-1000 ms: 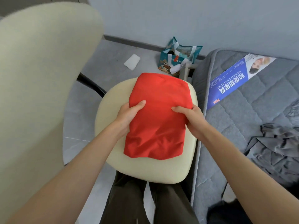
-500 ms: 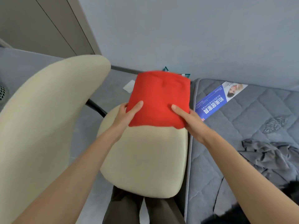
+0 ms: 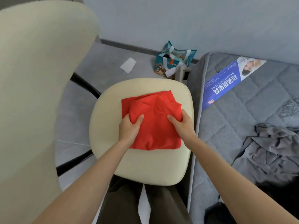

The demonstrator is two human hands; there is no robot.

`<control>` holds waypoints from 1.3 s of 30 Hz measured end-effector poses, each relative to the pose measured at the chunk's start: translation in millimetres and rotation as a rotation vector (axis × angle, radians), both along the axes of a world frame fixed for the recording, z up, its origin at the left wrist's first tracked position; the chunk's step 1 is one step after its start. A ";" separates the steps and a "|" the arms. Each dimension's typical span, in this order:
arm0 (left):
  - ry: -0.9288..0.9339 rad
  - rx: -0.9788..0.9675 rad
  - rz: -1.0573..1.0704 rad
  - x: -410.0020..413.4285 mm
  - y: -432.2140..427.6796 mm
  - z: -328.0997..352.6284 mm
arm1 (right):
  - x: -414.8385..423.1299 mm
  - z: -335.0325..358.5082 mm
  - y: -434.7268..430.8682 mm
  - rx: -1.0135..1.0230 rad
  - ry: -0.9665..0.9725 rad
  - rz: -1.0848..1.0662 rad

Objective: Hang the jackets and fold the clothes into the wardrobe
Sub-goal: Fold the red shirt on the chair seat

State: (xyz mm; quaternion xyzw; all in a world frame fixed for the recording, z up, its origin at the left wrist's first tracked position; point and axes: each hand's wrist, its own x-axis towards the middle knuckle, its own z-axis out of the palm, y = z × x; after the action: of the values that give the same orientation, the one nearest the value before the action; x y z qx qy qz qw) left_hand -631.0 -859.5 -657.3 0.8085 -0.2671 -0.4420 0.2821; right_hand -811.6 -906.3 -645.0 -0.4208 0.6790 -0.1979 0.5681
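Red garment (image 3: 155, 133): head view; folded into a rough rectangle and lying flat on the far half of the chair seat (image 3: 145, 168). A lower layer shows past the top layer at the far and left edges.
Left hand (image 3: 129, 129): grips the fabric's left edge, thumb on top, fingers curled round the fold.
Right hand (image 3: 183, 125): grips the right edge the same way, thumb on top, fingers wrapped round the side.
Position between hands: the cloth spans the gap, one hand at each side edge, both near its middle.
Chair: cream seat, with the cream backrest (image 3: 32, 94) large at the left.
Mattress (image 3: 239, 123): grey and quilted, just right of the seat, with a blue printed label (image 3: 224, 86) on it.
Grey garment (image 3: 273, 152): crumpled on the mattress, well apart from the hands.
Floor (image 3: 100, 62): a teal bag (image 3: 175, 61) by the wall, with a white paper (image 3: 128, 65) near it.
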 end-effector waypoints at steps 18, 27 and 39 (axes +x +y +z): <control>-0.643 -0.205 -0.552 -0.8 -15.7 -31.7 | 44.3 -27.3 13.2 -0.593 0.737 0.727; -0.623 0.026 -0.493 5.6 -19.8 -68.7 | 32.2 -61.9 -13.6 -0.446 0.826 0.782; -0.083 0.054 -0.037 9.6 -3.4 -32.5 | 24.0 -35.2 0.6 -0.101 0.519 0.227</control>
State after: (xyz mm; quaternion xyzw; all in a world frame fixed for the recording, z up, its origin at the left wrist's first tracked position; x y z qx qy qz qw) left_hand -621.4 -862.8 -689.8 0.8284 -0.2818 -0.4201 0.2406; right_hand -787.5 -905.8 -680.3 -0.5584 0.7395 -0.0523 0.3723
